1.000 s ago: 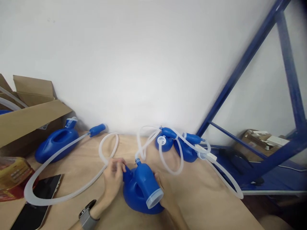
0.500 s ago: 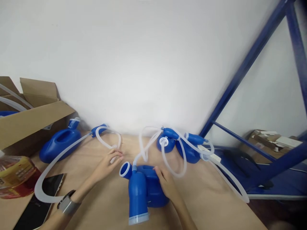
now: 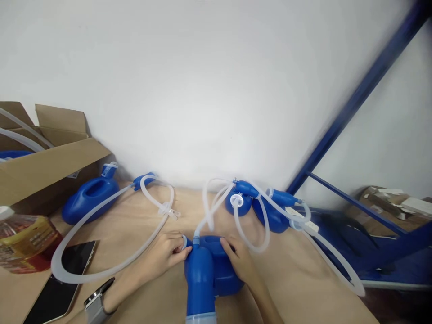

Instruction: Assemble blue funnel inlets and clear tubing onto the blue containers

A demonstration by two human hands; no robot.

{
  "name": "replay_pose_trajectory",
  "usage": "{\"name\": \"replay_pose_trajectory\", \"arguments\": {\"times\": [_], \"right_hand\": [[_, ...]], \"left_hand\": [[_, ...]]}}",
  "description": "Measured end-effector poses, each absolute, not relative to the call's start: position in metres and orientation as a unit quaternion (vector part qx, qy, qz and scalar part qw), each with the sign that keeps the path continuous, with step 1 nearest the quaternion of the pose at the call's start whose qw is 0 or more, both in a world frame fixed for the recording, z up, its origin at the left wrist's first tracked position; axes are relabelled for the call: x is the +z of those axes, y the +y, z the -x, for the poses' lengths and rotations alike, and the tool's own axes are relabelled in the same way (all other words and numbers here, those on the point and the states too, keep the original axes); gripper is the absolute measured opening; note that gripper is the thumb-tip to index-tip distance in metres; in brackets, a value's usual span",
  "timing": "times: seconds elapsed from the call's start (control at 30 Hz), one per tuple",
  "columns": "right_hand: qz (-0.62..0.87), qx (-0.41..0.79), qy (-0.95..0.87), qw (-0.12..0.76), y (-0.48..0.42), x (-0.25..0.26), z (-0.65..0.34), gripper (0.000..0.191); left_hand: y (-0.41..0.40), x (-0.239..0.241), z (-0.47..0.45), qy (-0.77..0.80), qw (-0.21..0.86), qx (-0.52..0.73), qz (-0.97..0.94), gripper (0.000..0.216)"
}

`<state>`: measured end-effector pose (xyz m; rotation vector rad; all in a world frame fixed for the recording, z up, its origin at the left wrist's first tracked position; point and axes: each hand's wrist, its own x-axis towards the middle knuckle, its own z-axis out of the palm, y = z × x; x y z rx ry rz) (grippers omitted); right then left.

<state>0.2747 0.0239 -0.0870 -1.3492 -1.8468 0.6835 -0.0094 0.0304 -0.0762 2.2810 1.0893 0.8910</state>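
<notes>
While the blue cup (image 3: 200, 281) points toward the viewer, its pale rim cut off by the lower edge of view, the blue jug (image 3: 229, 279) stands just behind and beside it, on the brown-covered table (image 3: 151, 301) between the person's two hands. The left hand (image 3: 172, 252) grips the jug's short spout, fingers curled around it and thumb reaching toward the cup. The right hand (image 3: 238, 258) touches the jug's upper right edge; some fingers are hidden, so whether they close on it cannot be told. A watch (image 3: 96, 302) circles the left wrist.

Farther left lie a dark phone (image 3: 59, 290), partly under a looped pale hose (image 3: 79, 277), and a bottle of reddish liquid (image 3: 29, 245). A clear clip (image 3: 173, 213) sits on that hose's loop. From the cup's narrow end another pale hose (image 3: 200, 226) runs back toward more blue jugs (image 3: 273, 218) at the right. Beyond the bottle, another blue jug (image 3: 91, 209) rests beside an open carton (image 3: 56, 159). A blue metal frame (image 3: 351, 101) slants before the white wall (image 3: 209, 90).
</notes>
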Motion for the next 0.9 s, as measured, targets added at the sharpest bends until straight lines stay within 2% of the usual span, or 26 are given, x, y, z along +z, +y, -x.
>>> {"name": "replay_pose_trajectory", "arguments": {"times": [0.27,0.47,0.57,0.63,0.73,0.8,0.83,0.9], "right_hand": [[0.532,0.254,-0.724,0.359,0.028,-0.087,-0.285,0.059],[0.56,0.242,-0.703,0.366,0.018,-0.091,-0.284,0.059],[0.57,0.24,-0.703,0.352,0.002,-0.088,-0.286,0.048],[0.561,0.227,-0.734,0.308,-0.009,-0.077,-0.286,0.043],[0.473,0.153,-0.846,0.191,-0.012,-0.048,-0.278,0.072],[0.373,0.075,-0.916,0.128,-0.006,-0.028,-0.263,0.084],[0.327,0.043,-0.938,0.107,-0.001,-0.02,-0.254,0.087],[0.266,-0.001,-0.96,0.087,0.011,-0.012,-0.236,0.08]], "left_hand": [[0.036,-0.055,0.034,0.414,0.33,0.304,-0.792,0.059],[0.048,-0.067,0.048,0.513,0.29,0.292,-0.753,0.052],[0.05,-0.087,0.04,0.523,0.277,0.287,-0.753,0.042],[0.048,-0.095,0.036,0.523,0.274,0.297,-0.75,0.035],[0.045,-0.099,0.035,0.52,0.279,0.314,-0.744,0.034],[0.045,-0.101,0.035,0.515,0.294,0.316,-0.74,0.033],[0.046,-0.102,0.035,0.512,0.305,0.318,-0.737,0.032],[0.048,-0.106,0.033,0.512,0.332,0.328,-0.721,0.031]]}}
